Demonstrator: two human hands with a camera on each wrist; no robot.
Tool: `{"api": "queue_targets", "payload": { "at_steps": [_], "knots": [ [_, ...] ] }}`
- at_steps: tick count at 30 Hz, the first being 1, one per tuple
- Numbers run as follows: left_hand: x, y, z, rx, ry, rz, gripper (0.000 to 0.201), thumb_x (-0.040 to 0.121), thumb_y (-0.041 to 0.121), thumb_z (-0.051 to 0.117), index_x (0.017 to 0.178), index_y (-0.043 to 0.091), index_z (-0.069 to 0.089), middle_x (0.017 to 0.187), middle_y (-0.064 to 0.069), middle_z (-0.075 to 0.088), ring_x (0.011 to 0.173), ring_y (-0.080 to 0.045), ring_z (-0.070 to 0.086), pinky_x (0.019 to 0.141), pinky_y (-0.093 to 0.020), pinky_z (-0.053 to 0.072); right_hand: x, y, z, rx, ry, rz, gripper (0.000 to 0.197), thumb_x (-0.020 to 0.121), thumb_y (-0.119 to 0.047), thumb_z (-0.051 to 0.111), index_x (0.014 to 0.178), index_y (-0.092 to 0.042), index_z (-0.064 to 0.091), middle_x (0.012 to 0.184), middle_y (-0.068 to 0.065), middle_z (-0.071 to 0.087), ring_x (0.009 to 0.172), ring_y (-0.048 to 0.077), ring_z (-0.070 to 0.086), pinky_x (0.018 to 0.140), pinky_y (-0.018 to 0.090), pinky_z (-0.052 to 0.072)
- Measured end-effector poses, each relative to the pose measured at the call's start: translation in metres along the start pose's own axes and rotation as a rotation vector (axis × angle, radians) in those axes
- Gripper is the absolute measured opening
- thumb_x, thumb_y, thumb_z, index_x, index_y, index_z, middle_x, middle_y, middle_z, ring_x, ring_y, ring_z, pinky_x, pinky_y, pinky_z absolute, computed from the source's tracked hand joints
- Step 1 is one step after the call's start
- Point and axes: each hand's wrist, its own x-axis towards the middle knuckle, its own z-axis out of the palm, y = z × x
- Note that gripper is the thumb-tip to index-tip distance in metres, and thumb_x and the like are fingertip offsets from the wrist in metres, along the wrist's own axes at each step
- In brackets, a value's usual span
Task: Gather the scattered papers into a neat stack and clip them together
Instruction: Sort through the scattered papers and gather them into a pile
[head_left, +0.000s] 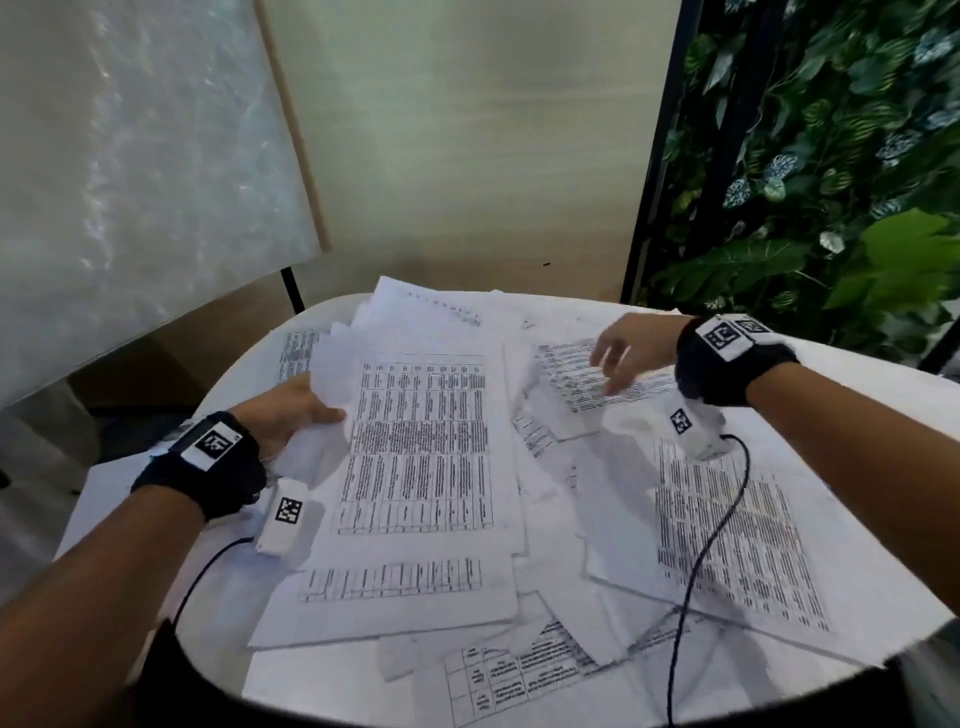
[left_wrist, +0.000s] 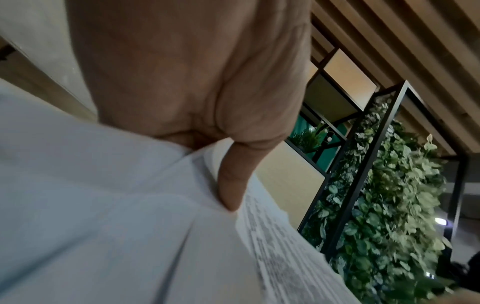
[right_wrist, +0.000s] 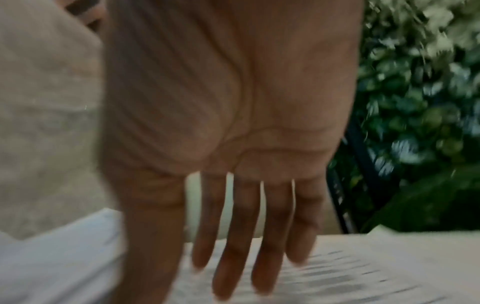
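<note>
Several printed white papers lie scattered over a round white table (head_left: 218, 395). A thick bundle of sheets (head_left: 415, 457) with table print lies at the centre-left. My left hand (head_left: 296, 410) grips its left edge, thumb on top; in the left wrist view the thumb (left_wrist: 233, 185) presses on the paper (left_wrist: 116, 226). My right hand (head_left: 623, 353) hovers with straight, spread fingers over a text sheet (head_left: 587, 384) at the upper right, holding nothing. In the right wrist view the fingers (right_wrist: 233, 246) point down at the printed sheet (right_wrist: 363, 273). No clip is visible.
More sheets (head_left: 737, 540) cover the right side and others (head_left: 519, 670) overhang the near edge. Black cables (head_left: 696, 571) run from the wrist cameras across the papers. A leafy plant wall (head_left: 831, 156) in a black frame stands at the right, and a pale panel (head_left: 130, 156) at the left.
</note>
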Motion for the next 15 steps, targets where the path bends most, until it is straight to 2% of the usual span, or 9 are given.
{"api": "queue_targets", "payload": {
  "at_steps": [3,4,6,8,9,12,15],
  "knots": [
    [0.002,-0.006,-0.008,0.087,0.038,-0.075,0.06,0.075,-0.002,0.072,0.132,0.003,0.056,0.13,-0.033,0.06,0.12,-0.051,0.058,0.105,-0.068,0.042,-0.028,0.041,0.018,-0.235,-0.219,0.22,0.093,0.047,-0.055,0.089,0.128,-0.024,0.054,0.125,0.0,0.061,0.111,0.021,0.059,0.099,0.033,0.044],
    [0.003,-0.007,-0.008,0.106,0.046,-0.093,0.056,0.077,-0.001,0.073,0.131,-0.001,0.057,0.128,-0.035,0.06,0.118,-0.053,0.059,0.104,-0.069,0.042,-0.035,0.051,0.027,-0.256,-0.241,0.287,0.101,0.045,-0.056,0.089,0.131,-0.024,0.048,0.129,0.001,0.058,0.113,0.022,0.057,0.096,0.033,0.043],
    [0.005,-0.006,-0.007,0.146,0.068,-0.13,0.049,0.08,0.002,0.078,0.125,-0.005,0.061,0.121,-0.036,0.065,0.113,-0.054,0.062,0.102,-0.069,0.043,-0.045,0.067,0.044,-0.248,-0.195,0.347,0.107,0.045,-0.055,0.09,0.134,-0.022,0.039,0.131,0.004,0.056,0.111,0.023,0.055,0.091,0.034,0.042],
    [0.005,-0.002,-0.002,0.226,0.054,-0.177,0.058,0.066,0.005,0.09,0.117,-0.005,0.065,0.112,-0.034,0.069,0.106,-0.054,0.065,0.097,-0.071,0.046,-0.051,0.077,0.052,-0.161,-0.105,0.335,0.107,0.048,-0.053,0.09,0.136,-0.022,0.038,0.131,0.006,0.056,0.113,0.025,0.055,0.094,0.037,0.045],
    [0.004,0.001,0.001,0.266,0.042,-0.181,0.056,0.064,0.003,0.09,0.114,-0.006,0.066,0.108,-0.034,0.07,0.103,-0.054,0.066,0.096,-0.071,0.047,-0.053,0.08,0.051,-0.089,-0.063,0.334,0.103,0.052,-0.052,0.089,0.137,-0.021,0.039,0.132,0.007,0.055,0.114,0.025,0.055,0.095,0.037,0.046],
    [0.012,0.005,0.004,0.321,0.109,-0.142,0.024,0.079,-0.01,0.075,0.102,-0.006,0.066,0.102,-0.033,0.071,0.097,-0.049,0.068,0.095,-0.062,0.052,-0.045,0.09,0.039,0.085,0.095,0.339,0.08,0.067,-0.053,0.081,0.132,-0.017,0.05,0.133,0.008,0.054,0.108,0.023,0.055,0.085,0.031,0.048],
    [0.024,0.003,-0.001,0.305,0.222,-0.049,0.031,0.081,-0.003,0.076,0.11,-0.006,0.066,0.111,-0.032,0.07,0.104,-0.047,0.067,0.099,-0.064,0.05,-0.031,0.092,0.028,0.121,0.232,0.37,0.069,0.076,-0.052,0.075,0.128,-0.011,0.056,0.138,0.012,0.052,0.122,0.029,0.052,0.1,0.035,0.04]
  ]
}}
